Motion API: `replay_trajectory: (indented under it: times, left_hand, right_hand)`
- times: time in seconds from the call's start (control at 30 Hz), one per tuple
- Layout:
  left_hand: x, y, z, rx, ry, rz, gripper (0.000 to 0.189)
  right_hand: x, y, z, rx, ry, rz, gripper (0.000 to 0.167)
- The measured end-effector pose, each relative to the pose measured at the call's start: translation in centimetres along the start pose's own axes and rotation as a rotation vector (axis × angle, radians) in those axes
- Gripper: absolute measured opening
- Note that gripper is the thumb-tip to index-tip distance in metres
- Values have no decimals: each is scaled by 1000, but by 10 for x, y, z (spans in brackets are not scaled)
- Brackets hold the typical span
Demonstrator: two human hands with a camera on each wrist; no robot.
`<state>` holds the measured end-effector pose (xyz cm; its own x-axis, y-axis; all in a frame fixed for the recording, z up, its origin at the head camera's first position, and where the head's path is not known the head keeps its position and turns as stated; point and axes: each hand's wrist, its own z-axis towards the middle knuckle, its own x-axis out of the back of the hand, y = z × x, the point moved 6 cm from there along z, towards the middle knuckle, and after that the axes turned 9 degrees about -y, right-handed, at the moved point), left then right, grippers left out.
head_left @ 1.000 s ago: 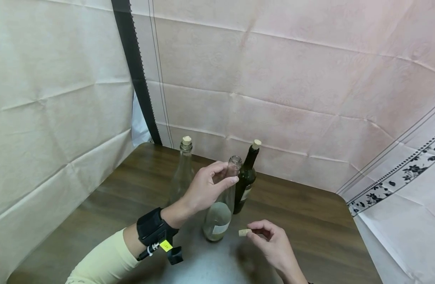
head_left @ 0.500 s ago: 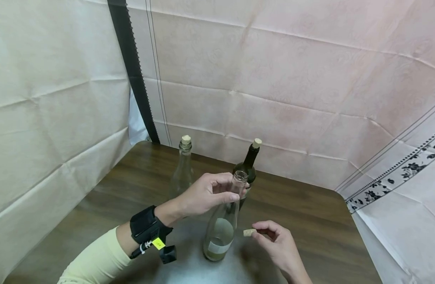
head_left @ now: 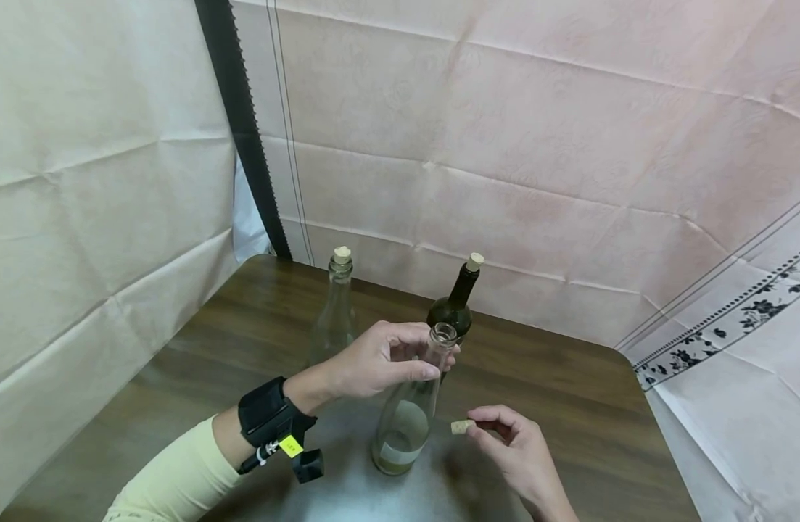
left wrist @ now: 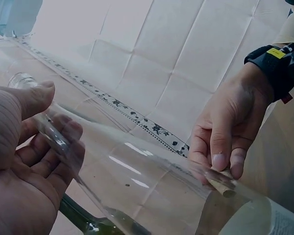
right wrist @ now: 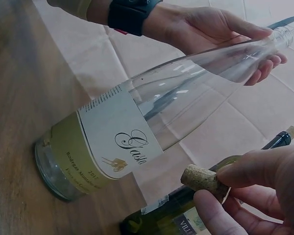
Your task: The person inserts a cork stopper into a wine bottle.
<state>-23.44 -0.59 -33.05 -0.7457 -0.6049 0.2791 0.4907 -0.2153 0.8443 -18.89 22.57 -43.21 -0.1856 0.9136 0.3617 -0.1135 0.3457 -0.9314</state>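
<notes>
A clear glass wine bottle point(head_left: 400, 435) with an open mouth stands on the table in front of me. My left hand point(head_left: 376, 362) grips its neck just below the rim, thumb on the near side and fingers behind. The right wrist view shows its white and olive label point(right wrist: 115, 139). Lower and to the right, my right hand point(head_left: 520, 457) pinches a small cork point(head_left: 461, 427) between thumb and fingers, one end sticking out to the left. That cork point(right wrist: 203, 181) is apart from the bottle, beside its lower half in the head view.
Behind the left hand stands another clear bottle point(head_left: 337, 312) with a cork in its mouth. A dark green corked bottle point(head_left: 463, 290) stands behind the held one, partly hidden. Wood-grain table point(head_left: 569, 391); pale cloth point(head_left: 504, 145) hangs along its back and left side.
My left hand has brought the clear bottle nearer to me, its neck now lower and farther right in the head view. The right hand with the cork has shifted slightly right.
</notes>
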Motion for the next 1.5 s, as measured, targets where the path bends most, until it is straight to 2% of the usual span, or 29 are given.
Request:
replay_trajectory:
  times: [0.17, 0.3, 0.53, 0.73, 0.87, 1.03, 1.33, 1.5]
  left_hand:
    - [2, 5, 1, -15, -43, 25, 24]
    - [3, 6, 2, 0, -73, 42, 27]
    - [7, 6, 2, 1, -109, 68, 29]
    - [8, 5, 0, 9, -112, 65, 29]
    - [8, 4, 1, 19, -110, 63, 27]
    - [6, 2, 2, 23, -124, 29, 26]
    - [4, 4, 3, 6, -137, 0, 24]
    - [3, 3, 3, 9, -135, -6, 26]
  right_hand:
    - [3, -7, 1, -1, -10, -16, 16]
    - [12, -28, 6, 92, -26, -85, 17]
    - [27, -112, 9, 402, -63, -268, 19]
    - [30, -185, 12, 551, -100, -434, 28]
    - [30, -219, 19, 588, -131, -489, 29]
    - [25, -243, 24, 607, -188, -508, 29]
    - [18, -263, 23, 603, -263, -532, 30]
    - [11, -269, 23, 631, -323, -539, 31]
